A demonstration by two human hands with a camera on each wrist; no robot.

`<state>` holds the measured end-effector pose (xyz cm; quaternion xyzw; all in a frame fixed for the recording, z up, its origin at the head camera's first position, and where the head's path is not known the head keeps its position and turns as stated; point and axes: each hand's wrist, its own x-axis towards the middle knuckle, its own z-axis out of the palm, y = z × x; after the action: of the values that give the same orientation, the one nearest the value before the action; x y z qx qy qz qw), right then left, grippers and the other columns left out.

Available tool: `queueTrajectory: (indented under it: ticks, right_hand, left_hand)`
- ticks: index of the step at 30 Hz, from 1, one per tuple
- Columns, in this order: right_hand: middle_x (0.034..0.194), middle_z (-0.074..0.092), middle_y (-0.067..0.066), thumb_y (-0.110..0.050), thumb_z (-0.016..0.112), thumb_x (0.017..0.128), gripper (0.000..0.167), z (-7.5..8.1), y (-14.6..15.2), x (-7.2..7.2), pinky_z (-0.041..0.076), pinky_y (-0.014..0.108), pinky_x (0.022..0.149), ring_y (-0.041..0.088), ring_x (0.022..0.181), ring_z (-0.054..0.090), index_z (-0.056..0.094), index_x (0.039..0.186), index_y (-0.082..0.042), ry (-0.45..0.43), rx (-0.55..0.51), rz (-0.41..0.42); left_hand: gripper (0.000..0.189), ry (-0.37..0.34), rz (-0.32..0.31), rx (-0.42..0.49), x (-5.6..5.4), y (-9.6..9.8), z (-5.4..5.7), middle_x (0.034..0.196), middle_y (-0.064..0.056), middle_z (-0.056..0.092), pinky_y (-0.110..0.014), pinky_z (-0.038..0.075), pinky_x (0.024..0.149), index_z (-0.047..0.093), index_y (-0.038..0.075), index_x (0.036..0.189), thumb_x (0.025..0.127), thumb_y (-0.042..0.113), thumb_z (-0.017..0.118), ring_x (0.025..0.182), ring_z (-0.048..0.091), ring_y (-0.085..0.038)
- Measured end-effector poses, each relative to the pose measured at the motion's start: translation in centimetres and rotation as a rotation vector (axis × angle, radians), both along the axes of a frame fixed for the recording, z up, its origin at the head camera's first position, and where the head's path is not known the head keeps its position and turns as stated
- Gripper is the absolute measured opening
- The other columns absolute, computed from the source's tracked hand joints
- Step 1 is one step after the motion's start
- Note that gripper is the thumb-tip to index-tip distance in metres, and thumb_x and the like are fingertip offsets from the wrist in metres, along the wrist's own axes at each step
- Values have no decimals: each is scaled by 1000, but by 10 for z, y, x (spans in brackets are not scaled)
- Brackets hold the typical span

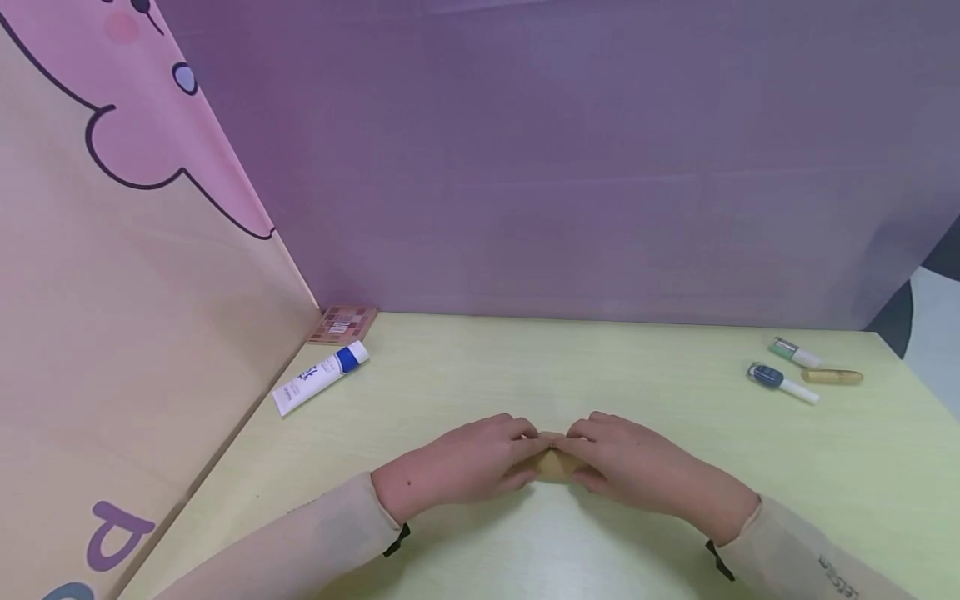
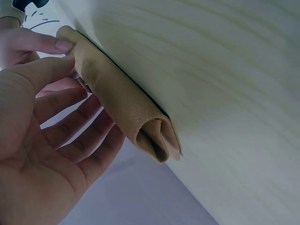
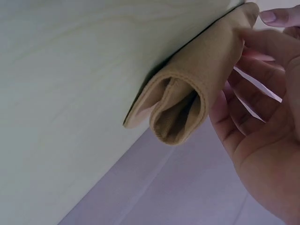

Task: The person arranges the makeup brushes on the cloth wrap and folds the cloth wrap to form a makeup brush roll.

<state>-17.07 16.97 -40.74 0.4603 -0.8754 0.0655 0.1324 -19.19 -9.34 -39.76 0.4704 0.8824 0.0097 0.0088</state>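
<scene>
A piece of tan cloth (image 1: 553, 465) lies on the table in front of me, rolled and folded over, with a loose flap along one side. My left hand (image 1: 483, 457) pinches one part of it between thumb and fingers. From the other side my right hand (image 1: 626, 458) pinches it too, and the two thumbs come close together at its middle. The open spiral end of the tan cloth (image 2: 150, 133) shows in the left wrist view, and the opposite end of the tan cloth (image 3: 178, 112), with a stitched edge, in the right wrist view. Fingers partly hide its far side.
On the left lie a white tube with a blue cap (image 1: 321, 377) and a flat pink palette (image 1: 342, 325). Two small bottles, one dark blue (image 1: 767, 376) and one green (image 1: 785, 347), lie at the right beside a wooden stick (image 1: 832, 377). A purple panel (image 1: 570, 167) stands behind the table.
</scene>
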Motion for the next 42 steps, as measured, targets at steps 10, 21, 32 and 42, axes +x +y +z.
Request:
queueTrajectory:
  ticks: [10,21,32,42]
  right_hand:
    - [106,78,-6,-15,84,91,39,-3,-3,-1,56,23,82,12,90,63,76,130,-14,149,53,-4]
    - [119,69,-8,-21,86,91,53,-3,-2,-4,53,29,89,12,101,56,70,142,-20,-149,61,-68]
    - [121,68,-8,-17,83,93,49,-8,-7,-4,45,25,81,13,102,54,69,141,-12,-108,126,-49]
    - [115,69,-10,-18,83,94,48,5,-5,-5,53,29,92,10,101,57,70,140,-14,-204,76,-60]
  left_hand:
    - [50,11,13,-35,2,-1,0,149,0,65,-30,54,113,58,19,155,109,38,63,131,67,-17]
    - [47,-150,46,18,-5,0,-5,142,3,63,-27,55,104,63,18,151,108,37,65,123,62,-15]
    - [40,-146,-25,4,-10,1,-7,138,2,67,-21,54,106,69,16,144,105,23,71,125,64,-14]
    - [43,-143,9,-1,-11,-3,-3,139,4,68,-26,54,108,66,19,148,106,28,70,128,64,-14]
